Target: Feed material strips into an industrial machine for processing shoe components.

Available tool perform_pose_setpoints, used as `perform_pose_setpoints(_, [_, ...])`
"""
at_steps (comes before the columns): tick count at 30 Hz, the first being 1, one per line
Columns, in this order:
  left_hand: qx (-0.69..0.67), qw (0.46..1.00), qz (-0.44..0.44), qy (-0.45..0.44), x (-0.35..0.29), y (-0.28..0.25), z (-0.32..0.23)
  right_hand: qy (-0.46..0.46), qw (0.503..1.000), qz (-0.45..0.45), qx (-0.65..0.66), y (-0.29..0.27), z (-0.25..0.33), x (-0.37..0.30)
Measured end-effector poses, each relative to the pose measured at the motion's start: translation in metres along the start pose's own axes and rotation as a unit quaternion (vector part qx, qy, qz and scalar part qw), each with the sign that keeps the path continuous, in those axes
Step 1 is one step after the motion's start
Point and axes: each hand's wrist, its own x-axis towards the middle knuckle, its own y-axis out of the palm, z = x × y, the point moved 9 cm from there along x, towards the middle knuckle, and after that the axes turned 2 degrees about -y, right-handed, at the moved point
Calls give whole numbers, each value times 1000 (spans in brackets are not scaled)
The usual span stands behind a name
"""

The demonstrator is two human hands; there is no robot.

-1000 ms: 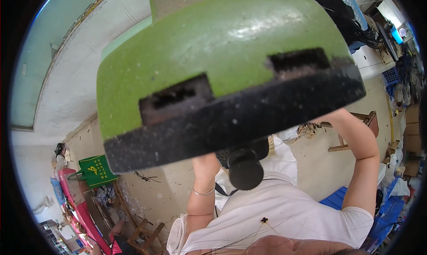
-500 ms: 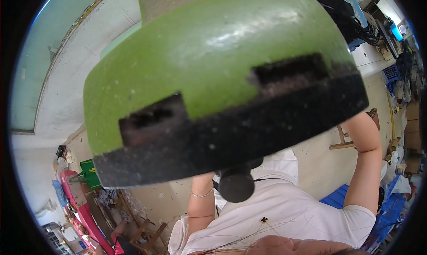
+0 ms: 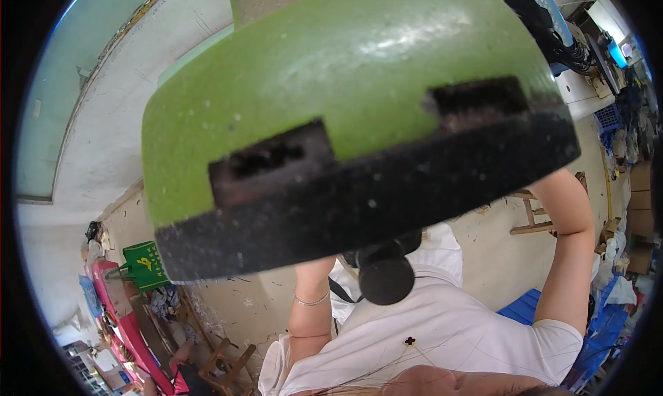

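Note:
A large green machine head (image 3: pixel 387 71) with a rounded housing takes up the middle of the head view. Two dark rectangular slots break its face, above a thick black lower edge (image 3: pixel 373 189). From beneath that edge sticks a round black knob (image 3: pixel 387 281). My left forearm (image 3: pixel 311 320), with a thin bracelet, rises behind the machine head; my left hand's fingers are hidden by it. My right forearm (image 3: pixel 568 209) bends up behind its right end, hiding the right hand too. What either hand touches or holds does not show.
At lower left, a green bag (image 3: pixel 143 265) hangs by a pink-edged table (image 3: pixel 131 330), near a wooden stool (image 3: pixel 231 365). Another wooden stool (image 3: pixel 532 227) stands at right. Blue sheeting (image 3: pixel 601 334), cartons (image 3: pixel 641 189) and bagged clutter line the right side.
The green machine head sits slightly farther right in the view, with its knob shifted right and a little up. Both arms look nearly the same.

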Motion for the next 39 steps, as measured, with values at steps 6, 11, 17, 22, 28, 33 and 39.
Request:
perform_pose_setpoints(6, [-87, 996, -27, -22, -1, -5, -4, -80, 995, -11, 66, 5, 16, 4])
perform_pose_setpoints(11, [-81, 994, -68, 35, -9, -27, -9, -153, 986, 40, 59, 23, 25, 22])
perform_pose_setpoints(17, [-303, 943, -125, 62, -24, -59, -4, -159, 986, 13, 39, 20, 22, 26])
perform_pose_setpoints(22, [-309, 923, -221, 56, -35, -96, 9, -203, 979, -28, -18, 18, 21, 29])
perform_pose_setpoints(28, [-306, 877, -371, 16, -50, -128, 10, -297, 949, -83, -60, 32, 21, 40])
perform_pose_setpoints(33, [-312, 877, -365, 34, -48, -146, 24, -234, 966, -97, -46, 37, 21, 35])
perform_pose_setpoints(39, [-278, 838, -468, 29, -54, -182, 20, -155, 975, -77, 141, 37, 7, 15])
